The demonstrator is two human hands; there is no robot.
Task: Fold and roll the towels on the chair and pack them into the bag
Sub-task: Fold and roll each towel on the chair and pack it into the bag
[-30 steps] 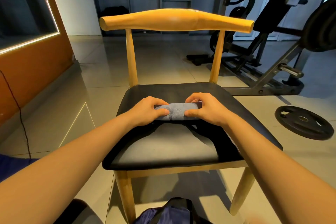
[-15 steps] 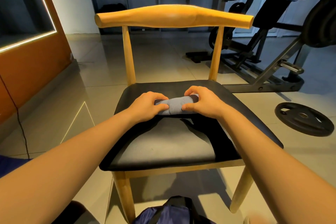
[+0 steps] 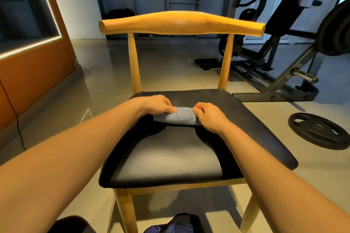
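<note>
Gym equipment fills the room behind the chair: a weight machine (image 3: 284, 53) off to the right, a loose weight plate (image 3: 318, 130) flat on the tiled floor (image 3: 170, 70), and grey shelving along the back wall. In the head view, the wooden chair (image 3: 180, 22) stands square in front of you. The grey towel (image 3: 177, 119) lies across the middle of its black seat, wound into a short roll running left to right. Your left hand (image 3: 157, 105) covers the roll's left end, fingers curled over the top, so that grip is pinching the towel. Your right hand (image 3: 210, 117) holds the right end the same way, fingers curled over it. I cannot tell whether a loose tail remains underneath. The bag (image 3: 178, 225) sits on the floor at the bottom edge of the view, just in front of the chair, only partly in frame, and its opening is not visible. The likely trouble from here is unwinding. If you ease either grip before the outer edge is trapped, or lift by one end only, the layers could spring loose on the way down to the bag. Uneven pressure between your hands could also skew the roll into a cone, and the seat looks smooth enough that a push may slide the roll rather than turn it.
</note>
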